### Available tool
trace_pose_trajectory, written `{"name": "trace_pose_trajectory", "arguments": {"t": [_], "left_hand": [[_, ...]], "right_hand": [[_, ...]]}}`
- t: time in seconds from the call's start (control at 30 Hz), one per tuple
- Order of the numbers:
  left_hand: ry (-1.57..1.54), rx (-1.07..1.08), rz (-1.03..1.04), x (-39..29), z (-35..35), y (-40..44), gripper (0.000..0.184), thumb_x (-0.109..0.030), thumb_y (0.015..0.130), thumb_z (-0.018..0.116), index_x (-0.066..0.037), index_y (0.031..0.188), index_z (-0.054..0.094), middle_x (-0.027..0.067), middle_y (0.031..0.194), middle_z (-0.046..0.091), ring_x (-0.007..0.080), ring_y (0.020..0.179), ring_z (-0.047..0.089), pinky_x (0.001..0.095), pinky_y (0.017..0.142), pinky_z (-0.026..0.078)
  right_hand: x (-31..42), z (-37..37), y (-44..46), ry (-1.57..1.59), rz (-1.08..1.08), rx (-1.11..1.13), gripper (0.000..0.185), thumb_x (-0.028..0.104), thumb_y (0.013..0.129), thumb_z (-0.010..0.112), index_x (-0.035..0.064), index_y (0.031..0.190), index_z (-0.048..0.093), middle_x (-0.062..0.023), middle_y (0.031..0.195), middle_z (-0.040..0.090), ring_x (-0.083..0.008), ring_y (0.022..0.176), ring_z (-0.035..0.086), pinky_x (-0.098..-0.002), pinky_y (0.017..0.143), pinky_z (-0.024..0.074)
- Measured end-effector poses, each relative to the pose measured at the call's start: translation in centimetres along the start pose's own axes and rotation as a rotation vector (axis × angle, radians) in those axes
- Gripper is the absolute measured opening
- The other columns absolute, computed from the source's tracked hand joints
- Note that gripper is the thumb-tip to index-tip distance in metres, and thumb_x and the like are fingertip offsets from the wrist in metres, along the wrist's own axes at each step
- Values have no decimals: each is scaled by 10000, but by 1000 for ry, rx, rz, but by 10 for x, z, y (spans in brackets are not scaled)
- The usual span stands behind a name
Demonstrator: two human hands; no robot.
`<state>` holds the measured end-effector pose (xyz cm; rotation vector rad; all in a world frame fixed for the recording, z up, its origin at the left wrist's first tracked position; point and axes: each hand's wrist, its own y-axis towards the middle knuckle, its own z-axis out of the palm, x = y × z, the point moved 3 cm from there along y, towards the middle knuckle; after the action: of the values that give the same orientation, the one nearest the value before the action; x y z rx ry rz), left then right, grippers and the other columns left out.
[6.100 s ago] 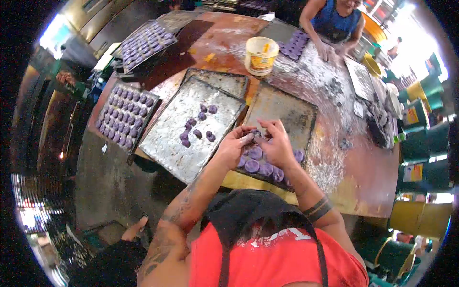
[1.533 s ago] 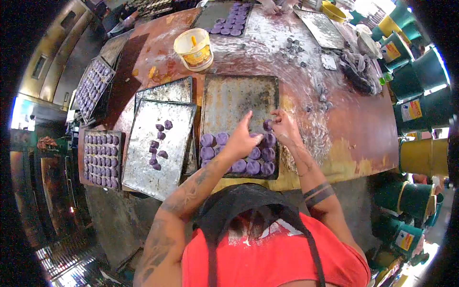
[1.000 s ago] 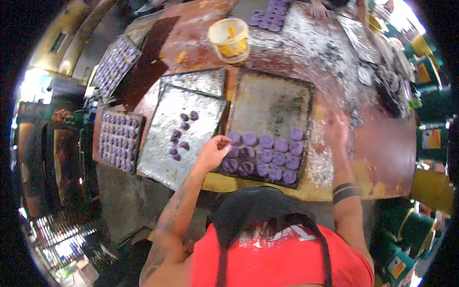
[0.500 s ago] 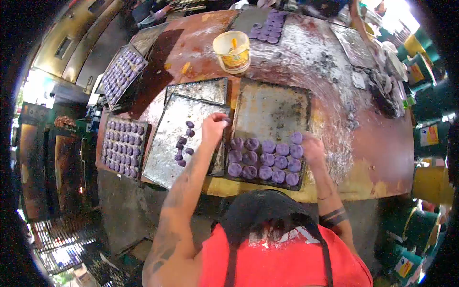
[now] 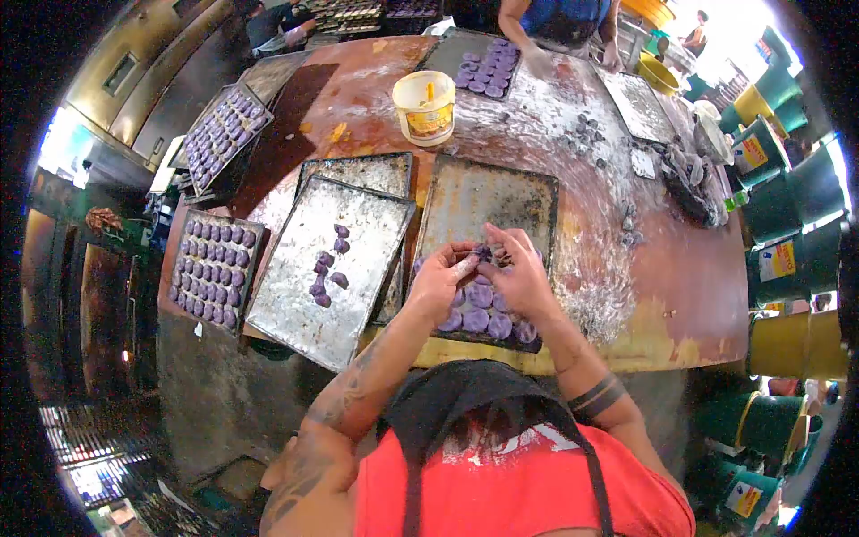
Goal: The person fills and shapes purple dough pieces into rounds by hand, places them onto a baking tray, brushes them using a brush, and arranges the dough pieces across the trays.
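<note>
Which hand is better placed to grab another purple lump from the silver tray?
Probably the left hand: it is nearer the silver tray and purple lumps; the right hand is farther away. Both are at a small dark piece.

the top is bright red and sleeveless, with white lettering across the chest, partly covered and too broken to read. over it drapes a black cloth piece with a rounded edge, and 2 narrow black straps run down over the red. tattoos pattern the left arm, upper arm and forearm alike; 2 inked bands cross the right forearm near the elbow.
</note>
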<state>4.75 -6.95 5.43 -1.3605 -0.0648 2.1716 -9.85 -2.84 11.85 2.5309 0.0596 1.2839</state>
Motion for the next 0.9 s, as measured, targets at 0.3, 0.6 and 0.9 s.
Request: {"name": "trace_pose_trajectory", "arguments": {"t": [0.3,0.6,0.9], "left_hand": [[-58,-25,-33,-25,31,-12,256,-19,890,661,11,1139,606,78,1010,659,176,875,650,281,789,543],[-46,-73,-47,-37,33,-3,326,-78,907,653,-1,1203,541,90,989,643,194,874,662,313,815,562],[-270,227,-226,-31,66,-9,283,-55,871,682,-13,1137,598,86,1025,661,181,865,665,291,738,540]], "right_hand": [[-22,7,-6,835,436,-22,207,94,907,642,6,1086,587,-59,973,643,-123,868,606,-271,760,511],[17,-17,-6,13,-120,-173,347,61,805,643,63,1152,646,-166,1189,612,-360,1105,592,-414,965,480],[-1,-28,17,65,-167,90,360,-7,601,719,55,935,602,-101,1119,667,-294,1120,592,-399,951,469]]}}
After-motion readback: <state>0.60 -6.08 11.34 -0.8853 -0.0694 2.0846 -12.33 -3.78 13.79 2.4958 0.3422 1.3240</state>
